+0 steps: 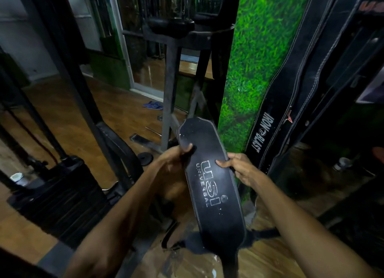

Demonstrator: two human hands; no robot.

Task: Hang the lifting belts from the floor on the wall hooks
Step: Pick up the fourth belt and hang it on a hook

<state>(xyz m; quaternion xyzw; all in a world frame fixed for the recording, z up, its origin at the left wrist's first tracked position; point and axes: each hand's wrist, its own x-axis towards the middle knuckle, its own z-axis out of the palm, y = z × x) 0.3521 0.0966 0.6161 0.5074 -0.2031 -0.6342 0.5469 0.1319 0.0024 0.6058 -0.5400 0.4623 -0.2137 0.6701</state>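
A wide black leather lifting belt (209, 186) with white "USI UNIVERSAL" lettering is held up in front of me, its broad end pointing away. My left hand (176, 159) grips its left edge, thumb on top. My right hand (239, 167) grips the right edge, thumb across the face. The belt's lower end trails down toward the floor, where a strap (264, 234) sticks out. Other black belts hang at the right, one marked "IRON BLAST" (264, 132). No hooks are visible.
A green grass-patterned wall panel (259, 59) stands just beyond the belt. A dark metal machine frame (169, 90) and a weight stack (62, 194) fill the left. Blue slippers (152, 105) and a small weight plate (145, 158) lie on the wooden floor.
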